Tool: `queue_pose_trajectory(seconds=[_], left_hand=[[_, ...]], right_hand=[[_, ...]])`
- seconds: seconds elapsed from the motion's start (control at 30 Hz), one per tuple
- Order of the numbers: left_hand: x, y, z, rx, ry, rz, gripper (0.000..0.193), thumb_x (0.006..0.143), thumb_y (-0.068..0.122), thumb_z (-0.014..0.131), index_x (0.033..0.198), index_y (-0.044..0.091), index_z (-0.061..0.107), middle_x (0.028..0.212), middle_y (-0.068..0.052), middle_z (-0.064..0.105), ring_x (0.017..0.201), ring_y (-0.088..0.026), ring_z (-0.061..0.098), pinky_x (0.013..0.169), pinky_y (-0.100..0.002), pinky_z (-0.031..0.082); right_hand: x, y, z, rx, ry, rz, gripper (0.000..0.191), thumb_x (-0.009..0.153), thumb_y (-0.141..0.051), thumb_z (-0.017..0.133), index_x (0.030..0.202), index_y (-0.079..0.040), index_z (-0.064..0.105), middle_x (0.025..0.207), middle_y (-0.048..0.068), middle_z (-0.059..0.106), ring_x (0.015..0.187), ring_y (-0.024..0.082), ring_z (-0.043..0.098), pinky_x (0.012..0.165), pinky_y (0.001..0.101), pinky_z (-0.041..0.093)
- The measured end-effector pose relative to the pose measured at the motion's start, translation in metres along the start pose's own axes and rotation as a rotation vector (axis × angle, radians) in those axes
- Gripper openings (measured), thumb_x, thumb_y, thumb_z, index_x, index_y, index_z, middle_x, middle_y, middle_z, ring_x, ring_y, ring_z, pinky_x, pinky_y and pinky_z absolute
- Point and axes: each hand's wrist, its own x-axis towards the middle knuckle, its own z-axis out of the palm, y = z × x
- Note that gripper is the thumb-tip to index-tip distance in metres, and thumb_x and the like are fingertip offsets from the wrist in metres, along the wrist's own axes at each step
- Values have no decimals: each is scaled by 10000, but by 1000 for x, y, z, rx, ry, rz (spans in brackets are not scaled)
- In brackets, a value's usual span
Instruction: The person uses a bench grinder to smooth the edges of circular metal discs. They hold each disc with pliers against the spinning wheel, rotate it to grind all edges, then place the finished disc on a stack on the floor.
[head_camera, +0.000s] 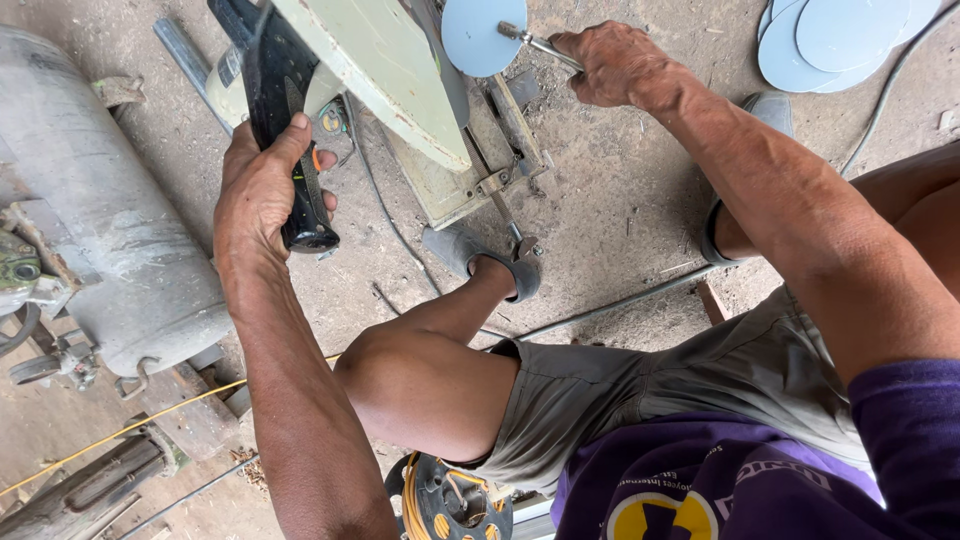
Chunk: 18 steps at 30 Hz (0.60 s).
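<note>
Danger sits close to both hands. At the upper left of the frame, the left hand (262, 185) has its fingers clenched tight around the black handle (285, 120) of a pale green cut-off saw (385, 70). At the top middle, the right hand (612, 65) grips metal tongs (540, 45), and the tongs pinch a round pale blue metal disc (483, 35) just beside the saw's guard. If the tongs slip, I think the disc could spin or fly off. The bare knee (420, 385) and the foot in a grey shoe (480, 260) are near the saw base (480, 150), so sparks or bits could hit them. More blue discs (835, 40) lie on the dirt floor (620, 220) at the upper right.
</note>
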Motion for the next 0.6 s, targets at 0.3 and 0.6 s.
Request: queue_pose_trajectory(seconds=[0.3, 0.6], left_hand=[[4, -7, -2, -34, -9, 21, 352, 969, 291, 658, 1240, 79, 588, 880, -93, 715, 595, -129, 660, 373, -242, 533], [2, -3, 0, -17, -5, 20, 390, 963, 294, 648, 1287, 87, 586, 849, -80, 720, 623, -112, 698, 390, -234, 557]], right_hand=[[0, -7, 9, 64, 60, -37, 605, 937, -100, 693, 1512, -137, 506, 802, 125, 721, 635, 199, 681, 646, 361, 599], [-6, -11, 9, 58, 91, -46, 599, 917, -90, 695, 1485, -137, 514, 898, 110, 700, 716, 217, 694, 676, 369, 604]])
